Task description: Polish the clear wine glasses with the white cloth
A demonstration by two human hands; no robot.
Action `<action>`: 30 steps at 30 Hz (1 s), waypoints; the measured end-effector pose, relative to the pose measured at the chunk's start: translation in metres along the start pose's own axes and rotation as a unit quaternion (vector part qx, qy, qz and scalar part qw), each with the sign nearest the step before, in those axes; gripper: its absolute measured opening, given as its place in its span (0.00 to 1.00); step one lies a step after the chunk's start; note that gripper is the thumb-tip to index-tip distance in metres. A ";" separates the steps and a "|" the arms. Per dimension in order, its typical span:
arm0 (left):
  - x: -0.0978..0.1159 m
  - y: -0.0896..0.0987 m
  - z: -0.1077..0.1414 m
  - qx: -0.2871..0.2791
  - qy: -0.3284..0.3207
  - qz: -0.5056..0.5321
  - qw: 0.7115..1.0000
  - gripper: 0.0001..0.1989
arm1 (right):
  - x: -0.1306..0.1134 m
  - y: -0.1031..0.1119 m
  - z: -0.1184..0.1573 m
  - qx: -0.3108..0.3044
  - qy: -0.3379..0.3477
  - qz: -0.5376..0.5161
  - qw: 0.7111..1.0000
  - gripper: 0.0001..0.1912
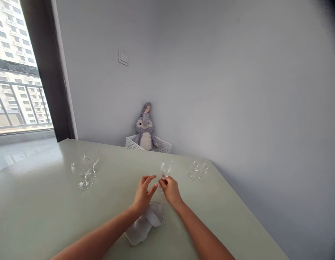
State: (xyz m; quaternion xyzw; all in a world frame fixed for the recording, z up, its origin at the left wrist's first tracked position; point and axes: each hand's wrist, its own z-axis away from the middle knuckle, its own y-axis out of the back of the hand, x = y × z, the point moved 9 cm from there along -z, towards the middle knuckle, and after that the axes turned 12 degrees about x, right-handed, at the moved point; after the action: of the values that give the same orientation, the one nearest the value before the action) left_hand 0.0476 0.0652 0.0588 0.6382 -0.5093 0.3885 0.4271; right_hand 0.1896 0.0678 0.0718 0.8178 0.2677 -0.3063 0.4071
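Clear glass [166,168] with stem pinched in right hand [172,189], left hand [142,193] loosely spread, empty, at eight o'clock, table [115,169] edge beyond at twelve, small glasses [195,166] at two, widest room toward nine.

1 clear, round-bowled glass [166,168] is upright at the fingers [163,183] of the right hand [171,190], its lower part partly hidden.

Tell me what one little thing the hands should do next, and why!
Perhaps the left hand could gently steady the glass: that hand's fingers are spread close by and look free, while the right hand alone seems to pinch the glass below its bowl.
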 end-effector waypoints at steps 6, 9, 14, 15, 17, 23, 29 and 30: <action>-0.027 -0.005 -0.001 -0.033 -0.051 -0.141 0.988 0.18 | 0.095 0.028 -0.040 0.084 -0.073 0.076 0.991 0.11; -0.033 -0.009 -0.002 -0.047 -0.044 -0.152 0.986 0.19 | 0.125 0.035 -0.051 0.106 -0.107 0.103 0.983 0.10; -0.036 -0.012 -0.004 -0.049 -0.041 -0.163 0.985 0.19 | 0.146 0.039 -0.069 0.128 -0.129 0.116 0.976 0.10; -0.037 -0.012 -0.004 -0.049 -0.041 -0.165 0.984 0.19 | 0.148 0.040 -0.072 0.132 -0.132 0.116 0.976 0.10; -0.037 -0.012 -0.004 -0.051 -0.042 -0.167 0.984 0.18 | 0.150 0.044 -0.075 0.138 -0.138 0.110 0.975 0.09; -0.036 -0.008 -0.004 -0.030 -0.037 -0.130 0.990 0.15 | 0.139 0.064 -0.054 0.167 -0.153 0.063 0.972 0.12; -0.025 0.025 -0.011 0.133 0.006 0.006 0.991 0.12 | 0.040 0.050 0.013 0.087 -0.065 -0.023 0.994 0.12; -0.021 0.032 -0.011 0.157 0.017 0.025 0.987 0.12 | 0.010 0.041 0.028 0.038 -0.010 -0.041 0.998 0.12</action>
State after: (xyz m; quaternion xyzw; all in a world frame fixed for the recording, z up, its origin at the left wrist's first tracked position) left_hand 0.0116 0.0784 0.0478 0.6772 -0.4507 0.4852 0.3205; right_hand 0.2162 0.0246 0.0717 0.8178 0.2851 -0.3414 0.3652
